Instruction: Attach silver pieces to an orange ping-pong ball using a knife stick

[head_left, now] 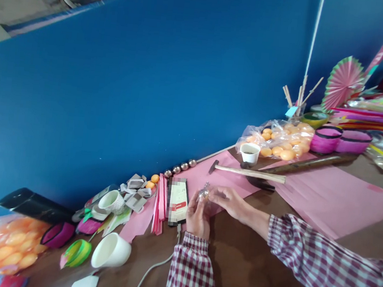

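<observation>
My left hand (198, 218) is closed around a small shiny silver ball (203, 193), holding it upright over the brown table. A crinkled, twisted-looking tip stands up from the top of the ball. From the right, my right hand (231, 203) reaches in with its thumb and fingers pinched together at the ball's side. Just left of my hands lies a phone (177, 203) with its screen lit. Beyond them, a small hammer (250, 172) with a wooden handle rests on pink paper (227, 163). Several shiny silver balls (176, 169) line the wall.
A bag of orange balls (287, 140) and a white cup (249, 153) stand at the back right. On the left are a larger white cup (112, 250), pink strips (160, 204), small grey boxes (136, 192) and another bag of orange balls (9, 245). A cable (153, 267) runs from the phone.
</observation>
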Action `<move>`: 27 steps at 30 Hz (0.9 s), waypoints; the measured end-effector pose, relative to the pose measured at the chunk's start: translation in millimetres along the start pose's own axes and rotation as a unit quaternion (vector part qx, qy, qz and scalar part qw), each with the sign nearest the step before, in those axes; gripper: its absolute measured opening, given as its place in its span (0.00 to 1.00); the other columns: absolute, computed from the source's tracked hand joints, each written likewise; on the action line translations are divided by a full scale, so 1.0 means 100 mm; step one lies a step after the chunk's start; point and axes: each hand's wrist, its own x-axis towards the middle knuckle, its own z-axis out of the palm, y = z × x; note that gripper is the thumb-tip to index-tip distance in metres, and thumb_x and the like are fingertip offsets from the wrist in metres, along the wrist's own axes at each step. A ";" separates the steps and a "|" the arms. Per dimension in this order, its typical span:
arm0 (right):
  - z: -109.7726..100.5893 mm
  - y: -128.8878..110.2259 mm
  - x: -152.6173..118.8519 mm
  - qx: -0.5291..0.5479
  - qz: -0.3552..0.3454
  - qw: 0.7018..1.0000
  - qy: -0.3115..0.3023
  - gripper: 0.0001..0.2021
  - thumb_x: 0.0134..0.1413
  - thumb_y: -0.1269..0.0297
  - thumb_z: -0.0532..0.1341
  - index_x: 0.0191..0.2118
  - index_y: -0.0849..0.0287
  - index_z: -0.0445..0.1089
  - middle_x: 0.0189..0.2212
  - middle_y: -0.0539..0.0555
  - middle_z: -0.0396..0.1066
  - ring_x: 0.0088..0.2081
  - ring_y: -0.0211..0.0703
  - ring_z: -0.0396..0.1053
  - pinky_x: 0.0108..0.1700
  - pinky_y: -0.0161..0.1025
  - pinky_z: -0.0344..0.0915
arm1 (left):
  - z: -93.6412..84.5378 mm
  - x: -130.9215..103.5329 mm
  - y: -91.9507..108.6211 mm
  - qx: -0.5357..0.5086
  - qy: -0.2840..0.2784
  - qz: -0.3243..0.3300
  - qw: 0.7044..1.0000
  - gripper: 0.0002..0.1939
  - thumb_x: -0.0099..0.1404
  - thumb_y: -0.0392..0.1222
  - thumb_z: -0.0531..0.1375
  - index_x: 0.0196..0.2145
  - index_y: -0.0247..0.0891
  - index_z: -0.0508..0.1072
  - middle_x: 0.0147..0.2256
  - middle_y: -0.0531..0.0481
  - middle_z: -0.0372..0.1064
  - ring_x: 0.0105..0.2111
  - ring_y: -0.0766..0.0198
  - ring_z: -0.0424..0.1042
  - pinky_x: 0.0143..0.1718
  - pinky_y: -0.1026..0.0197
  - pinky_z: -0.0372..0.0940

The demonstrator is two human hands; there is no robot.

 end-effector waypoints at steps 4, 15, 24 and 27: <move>0.00 0.01 0.00 -0.009 0.010 1.000 0.010 0.15 0.48 0.53 0.58 0.31 0.63 0.69 0.30 0.53 0.69 0.33 0.40 0.65 0.36 0.37 0.62 | -0.03 0.01 -0.01 0.014 -0.007 0.006 1.000 0.20 0.53 0.37 0.61 0.45 0.39 0.66 0.42 0.43 0.69 0.42 0.59 0.69 0.45 0.57 0.63; 0.03 -0.09 -0.02 0.004 0.025 1.000 0.016 0.16 0.47 0.53 0.59 0.28 0.63 0.68 0.30 0.53 0.68 0.34 0.40 0.65 0.38 0.38 0.61 | -0.04 0.02 -0.03 -0.012 -0.016 0.004 1.000 0.20 0.53 0.37 0.61 0.45 0.38 0.65 0.41 0.43 0.70 0.42 0.59 0.70 0.46 0.56 0.63; 0.03 -0.06 -0.01 -0.004 0.024 1.000 0.014 0.16 0.47 0.53 0.58 0.31 0.64 0.69 0.33 0.54 0.70 0.35 0.41 0.66 0.40 0.39 0.62 | -0.04 0.04 -0.03 -0.015 -0.020 0.004 1.000 0.20 0.52 0.36 0.61 0.44 0.38 0.66 0.40 0.44 0.70 0.43 0.60 0.69 0.47 0.58 0.62; 0.02 -0.07 0.00 -0.008 0.024 1.000 0.012 0.16 0.48 0.53 0.58 0.32 0.64 0.69 0.33 0.55 0.70 0.36 0.42 0.66 0.40 0.39 0.62 | -0.05 0.04 -0.03 -0.015 -0.024 0.005 1.000 0.20 0.53 0.35 0.61 0.45 0.38 0.66 0.41 0.44 0.70 0.42 0.61 0.69 0.46 0.59 0.62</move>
